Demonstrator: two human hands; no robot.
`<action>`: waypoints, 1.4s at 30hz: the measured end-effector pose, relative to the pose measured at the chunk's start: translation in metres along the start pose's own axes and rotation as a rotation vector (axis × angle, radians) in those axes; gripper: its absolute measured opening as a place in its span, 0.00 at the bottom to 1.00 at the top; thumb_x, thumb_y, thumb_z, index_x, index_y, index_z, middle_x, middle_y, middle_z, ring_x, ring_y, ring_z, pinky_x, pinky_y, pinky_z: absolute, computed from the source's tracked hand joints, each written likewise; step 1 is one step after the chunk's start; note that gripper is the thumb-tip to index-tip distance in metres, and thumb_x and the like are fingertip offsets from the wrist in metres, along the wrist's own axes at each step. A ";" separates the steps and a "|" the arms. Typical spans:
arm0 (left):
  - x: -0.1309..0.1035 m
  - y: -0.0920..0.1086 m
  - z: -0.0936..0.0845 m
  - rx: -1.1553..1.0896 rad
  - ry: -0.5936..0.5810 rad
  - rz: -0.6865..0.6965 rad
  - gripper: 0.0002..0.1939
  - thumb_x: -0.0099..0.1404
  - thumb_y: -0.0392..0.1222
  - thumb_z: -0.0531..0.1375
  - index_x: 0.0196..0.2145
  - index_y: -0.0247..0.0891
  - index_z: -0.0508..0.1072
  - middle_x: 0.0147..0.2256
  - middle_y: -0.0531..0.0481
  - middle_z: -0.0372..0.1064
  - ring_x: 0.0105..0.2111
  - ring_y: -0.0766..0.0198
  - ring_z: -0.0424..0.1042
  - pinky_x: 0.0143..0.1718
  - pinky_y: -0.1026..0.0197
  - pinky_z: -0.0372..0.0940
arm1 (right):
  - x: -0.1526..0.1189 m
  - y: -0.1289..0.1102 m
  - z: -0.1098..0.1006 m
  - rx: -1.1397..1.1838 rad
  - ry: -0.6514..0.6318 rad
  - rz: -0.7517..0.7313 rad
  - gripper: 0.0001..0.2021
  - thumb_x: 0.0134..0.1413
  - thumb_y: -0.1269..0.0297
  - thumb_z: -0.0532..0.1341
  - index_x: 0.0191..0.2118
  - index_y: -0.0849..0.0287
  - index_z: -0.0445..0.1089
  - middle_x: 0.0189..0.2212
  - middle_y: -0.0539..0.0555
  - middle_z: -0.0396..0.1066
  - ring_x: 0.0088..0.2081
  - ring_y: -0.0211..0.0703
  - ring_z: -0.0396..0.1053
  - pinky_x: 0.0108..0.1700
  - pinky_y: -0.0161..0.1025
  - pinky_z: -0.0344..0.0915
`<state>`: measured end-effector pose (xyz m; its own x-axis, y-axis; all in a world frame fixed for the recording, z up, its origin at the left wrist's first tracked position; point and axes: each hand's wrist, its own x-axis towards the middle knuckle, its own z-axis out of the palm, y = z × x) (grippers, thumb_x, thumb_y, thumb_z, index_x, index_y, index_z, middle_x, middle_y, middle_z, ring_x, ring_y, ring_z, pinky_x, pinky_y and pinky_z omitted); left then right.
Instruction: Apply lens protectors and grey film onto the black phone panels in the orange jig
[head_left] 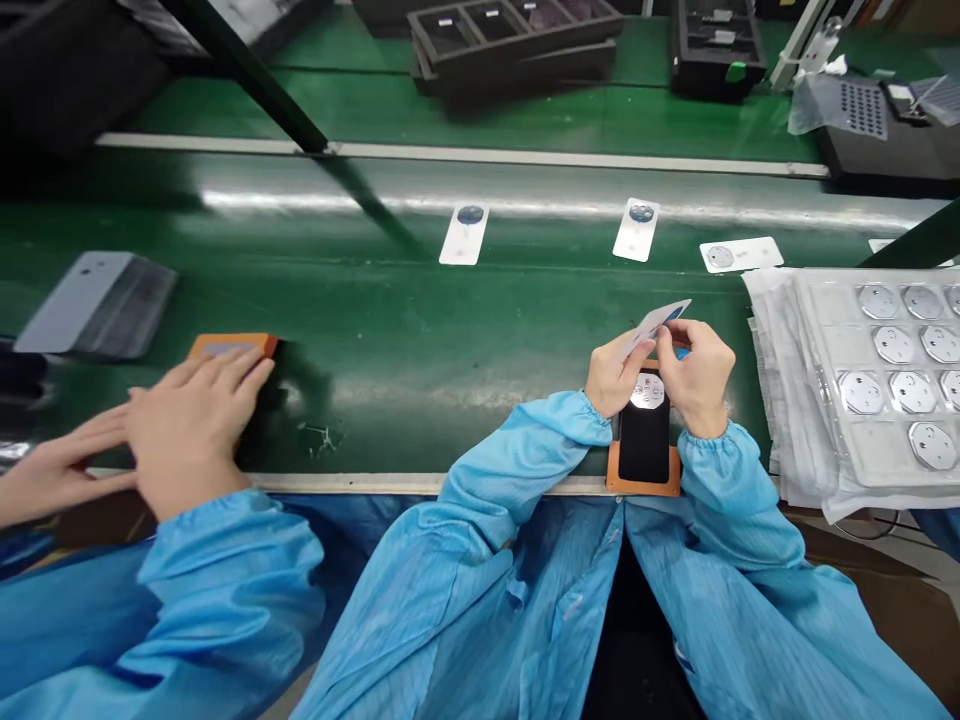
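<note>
My left hand (609,378) grips a white phone back panel (651,325) by its lower edge, holding it tilted above the bench. At the panel's other side, my right hand (697,372) has thumb and fingers pinched together against it, near its dark camera area. Below both hands lies an orange fixture (645,488) with a black phone-shaped plate (643,445) in it. A silvery round-cornered camera piece (647,391) shows at the plate's upper end. The fixture's top is partly hidden by my hands.
White panels (463,236) lie spaced along the green belt (375,300). Clear trays of silvery camera pieces (911,392) are stacked at right. At left, a co-worker's hands (187,420) press on another orange fixture (271,345), near a stack of grey panels (97,300). Black trays (517,50) stand behind.
</note>
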<state>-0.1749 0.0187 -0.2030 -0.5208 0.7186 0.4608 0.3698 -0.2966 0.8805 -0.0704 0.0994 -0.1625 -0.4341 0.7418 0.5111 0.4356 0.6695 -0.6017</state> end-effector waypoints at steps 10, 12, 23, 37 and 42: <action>-0.002 0.004 0.013 -0.111 0.040 -0.124 0.27 0.72 0.63 0.59 0.50 0.37 0.82 0.51 0.40 0.81 0.53 0.48 0.80 0.58 0.49 0.75 | 0.003 0.003 -0.007 0.055 0.046 0.092 0.07 0.56 0.63 0.58 0.30 0.56 0.71 0.28 0.53 0.77 0.30 0.44 0.74 0.38 0.41 0.70; -0.001 -0.001 0.008 -0.246 0.119 -0.291 0.31 0.69 0.67 0.62 0.52 0.36 0.80 0.53 0.39 0.79 0.52 0.48 0.80 0.54 0.49 0.78 | 0.006 0.017 -0.014 0.059 0.027 0.198 0.05 0.52 0.64 0.59 0.29 0.56 0.72 0.27 0.52 0.76 0.29 0.43 0.74 0.37 0.40 0.69; -0.021 0.017 -0.056 -0.108 -0.011 -0.388 0.31 0.72 0.64 0.59 0.57 0.34 0.76 0.54 0.36 0.78 0.51 0.51 0.81 0.51 0.51 0.80 | -0.020 0.089 -0.065 -0.325 -0.217 0.221 0.07 0.57 0.63 0.61 0.29 0.57 0.72 0.26 0.55 0.74 0.29 0.47 0.70 0.35 0.43 0.66; -0.053 0.018 -0.057 0.885 -0.733 0.583 0.20 0.78 0.33 0.51 0.64 0.32 0.69 0.60 0.35 0.74 0.64 0.51 0.72 0.64 0.52 0.72 | -0.077 0.045 -0.072 -0.191 -0.379 -0.674 0.20 0.67 0.80 0.55 0.59 0.63 0.73 0.54 0.62 0.78 0.56 0.52 0.77 0.58 0.48 0.76; -0.055 0.016 -0.056 0.888 -0.721 0.567 0.20 0.78 0.33 0.50 0.63 0.32 0.69 0.58 0.36 0.75 0.63 0.52 0.73 0.62 0.52 0.73 | -0.072 0.051 -0.068 -0.180 -0.401 -0.670 0.20 0.67 0.80 0.55 0.60 0.63 0.73 0.55 0.62 0.78 0.56 0.51 0.78 0.59 0.48 0.77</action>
<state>-0.1835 -0.0612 -0.2080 0.3085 0.8898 0.3363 0.9328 -0.3523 0.0763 0.0367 0.0822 -0.1882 -0.8840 0.1327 0.4482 0.0881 0.9890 -0.1192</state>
